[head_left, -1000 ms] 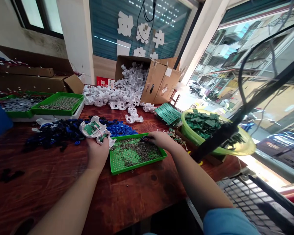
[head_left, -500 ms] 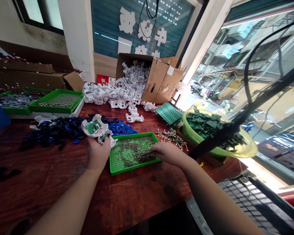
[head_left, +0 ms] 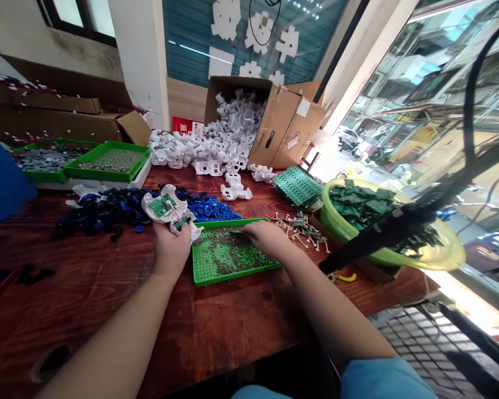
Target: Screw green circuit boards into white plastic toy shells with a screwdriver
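Note:
My left hand (head_left: 171, 246) is closed around a white plastic housing (head_left: 153, 206), holding it above the table. A green circuit board (head_left: 161, 205) with wires sits inside it, and a smaller green board shows near my thumb. To the right lies a shallow green tray (head_left: 216, 280) with many tiny metal screws (head_left: 228, 252) scattered over its perforated bottom. My right hand (head_left: 266, 237) reaches over the tray's far right part, fingers pinched together low at the screws. What is between those fingertips is too small to make out.
Blue and black plastic parts (head_left: 103, 210) lie behind my left hand. White housings (head_left: 216, 147) spill from a cardboard box (head_left: 289, 127). At right are small wired boards (head_left: 305, 230), a stack of green panels (head_left: 297, 185), a yellow basin (head_left: 451, 252), a dark pole (head_left: 366, 235) and yellow-handled pliers (head_left: 346, 277).
My right hand has moved away from me and slightly left across the tray, toward its far edge. My left hand still holds the housing. The camera view has shifted a little.

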{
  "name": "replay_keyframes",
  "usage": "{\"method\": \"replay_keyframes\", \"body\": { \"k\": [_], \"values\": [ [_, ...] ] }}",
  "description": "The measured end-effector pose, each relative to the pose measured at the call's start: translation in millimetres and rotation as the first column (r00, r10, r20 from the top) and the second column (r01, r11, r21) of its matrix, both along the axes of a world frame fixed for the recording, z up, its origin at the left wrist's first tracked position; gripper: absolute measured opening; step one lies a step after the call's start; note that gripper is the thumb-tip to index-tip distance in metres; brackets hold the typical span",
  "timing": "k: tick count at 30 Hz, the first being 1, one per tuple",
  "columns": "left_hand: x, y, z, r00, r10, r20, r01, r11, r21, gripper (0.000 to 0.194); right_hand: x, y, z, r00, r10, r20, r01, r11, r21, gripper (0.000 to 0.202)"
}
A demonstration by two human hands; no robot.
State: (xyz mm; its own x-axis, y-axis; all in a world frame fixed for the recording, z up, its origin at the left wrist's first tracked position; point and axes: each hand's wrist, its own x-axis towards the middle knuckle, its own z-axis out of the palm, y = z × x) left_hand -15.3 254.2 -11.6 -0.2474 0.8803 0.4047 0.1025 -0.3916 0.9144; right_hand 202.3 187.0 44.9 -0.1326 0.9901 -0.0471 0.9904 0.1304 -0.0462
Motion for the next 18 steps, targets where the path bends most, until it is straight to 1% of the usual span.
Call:
{"method": "replay_keyframes", "body": {
  "k": [3,6,8,10,13,16,18],
  "values": [
    [0.6,0.9,-2.1,1.000,0.002,0.000,-0.002,1.000,-0.004,0.032,-3.4,-25.2,3.9,0.996,0.091,-0.015,-0.091,0.995,-0.031,0.018],
    [2.6,-0.5,-2.3,1.000,-0.003,0.005,0.003,1.000,-0.004,0.033,-5.5,-47.3,13.7,0.990,0.134,-0.050,-0.137,0.989,-0.054,0.021],
    [3.7,-2.5,-1.0,1.000,-0.013,0.006,0.013,1.000,-0.001,0.033,-8.9,-52.7,18.1,0.985,0.142,-0.094,-0.148,0.987,-0.067,0.019],
    [3.7,-4.1,0.4,1.000,-0.023,0.003,0.023,1.000,0.001,0.032,-12.7,-49.6,18.2,0.982,0.130,-0.140,-0.144,0.985,-0.095,0.018],
    [1.3,-3.9,1.0,1.000,-0.024,-0.004,0.024,1.000,0.005,0.032,-12.3,-36.1,13.1,0.984,0.048,-0.172,-0.069,0.990,-0.122,0.021],
    [-1.0,-1.6,-0.3,1.000,-0.015,-0.007,0.015,1.000,0.008,0.032,-0.1,-25.4,8.6,0.983,-0.091,-0.161,0.074,0.992,-0.106,0.026],
    [-0.9,-0.8,-0.8,1.000,-0.015,-0.007,0.015,1.000,0.004,0.032,11.3,-23.4,6.8,0.972,-0.198,-0.130,0.189,0.979,-0.078,0.027]
  ]
}}
